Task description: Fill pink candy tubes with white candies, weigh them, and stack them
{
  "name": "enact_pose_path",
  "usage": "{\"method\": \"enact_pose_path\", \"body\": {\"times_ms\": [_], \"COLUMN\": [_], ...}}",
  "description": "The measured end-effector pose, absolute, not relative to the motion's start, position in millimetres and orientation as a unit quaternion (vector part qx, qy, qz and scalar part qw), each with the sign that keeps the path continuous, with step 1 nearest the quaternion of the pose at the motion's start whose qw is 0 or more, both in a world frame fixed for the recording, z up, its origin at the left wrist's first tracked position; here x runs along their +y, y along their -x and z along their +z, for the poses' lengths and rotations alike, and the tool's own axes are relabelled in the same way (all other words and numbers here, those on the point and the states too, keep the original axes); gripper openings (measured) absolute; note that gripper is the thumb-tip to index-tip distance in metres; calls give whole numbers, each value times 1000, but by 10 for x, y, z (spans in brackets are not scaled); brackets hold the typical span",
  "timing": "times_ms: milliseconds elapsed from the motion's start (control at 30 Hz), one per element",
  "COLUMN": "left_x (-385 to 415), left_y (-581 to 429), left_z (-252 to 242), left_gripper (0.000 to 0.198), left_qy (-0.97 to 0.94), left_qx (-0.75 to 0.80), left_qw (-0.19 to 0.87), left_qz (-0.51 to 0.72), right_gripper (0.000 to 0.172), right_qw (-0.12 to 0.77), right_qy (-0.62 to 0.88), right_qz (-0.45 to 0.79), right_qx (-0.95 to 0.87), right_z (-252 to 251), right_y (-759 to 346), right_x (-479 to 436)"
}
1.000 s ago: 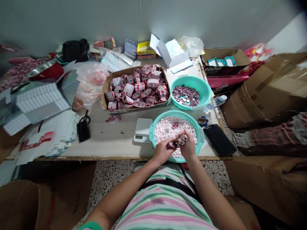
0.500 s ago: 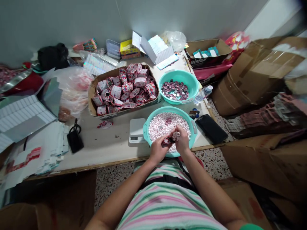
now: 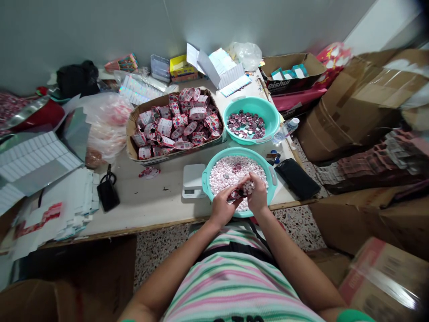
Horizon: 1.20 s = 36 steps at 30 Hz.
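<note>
A turquoise basin point(image 3: 212, 156) full of small pale pink pellets point(image 3: 223, 171) stands at the table's front edge, with both hands over it. My left hand point(image 3: 222, 208) is closed around a small printed container point(image 3: 236, 193), dark red and partly hidden by the fingers. Cupped right beside it, my right hand point(image 3: 257, 196) holds a clump of the pellets against the container's opening. A loose pink cap point(image 3: 237, 167) lies on the pellets. Behind, a cardboard box point(image 3: 134, 154) is heaped with similar pink printed containers point(image 3: 181, 120).
A second turquoise basin point(image 3: 273, 112) holds many small round caps. Close to the pellets stand a white scale point(image 3: 193, 174), a black pouch point(image 3: 298, 179) and a clear bottle point(image 3: 286, 129). Stacked paper sheets point(image 3: 72, 201) cover the left end; large cartons point(image 3: 331, 116) crowd the right.
The view has shifted slightly, bringing a taped carton into sight at lower right. Both hands stay together over the pellets, with my right fingers a little more cupped toward the container.
</note>
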<state>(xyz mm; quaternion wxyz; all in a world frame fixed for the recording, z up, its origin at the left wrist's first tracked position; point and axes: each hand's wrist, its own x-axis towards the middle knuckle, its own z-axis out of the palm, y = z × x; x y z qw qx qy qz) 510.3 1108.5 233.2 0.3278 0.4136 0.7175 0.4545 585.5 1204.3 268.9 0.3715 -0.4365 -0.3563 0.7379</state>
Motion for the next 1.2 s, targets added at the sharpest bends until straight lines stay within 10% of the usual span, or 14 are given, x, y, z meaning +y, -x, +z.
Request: {"method": "enact_pose_path", "body": {"times_ms": [1200], "left_x": [11104], "left_y": [-5100], "left_z": [2340], "left_gripper": [41], "left_qy": [-399], "left_qx": [688], "left_qw": [346], "left_qz": [498], "right_gripper": [33], "right_qw": [384], "right_qy": [408], "right_qz": [762], "right_qx": [-326], "right_z": [2749], "right_y": [-5733], "right_x": [12029]}}
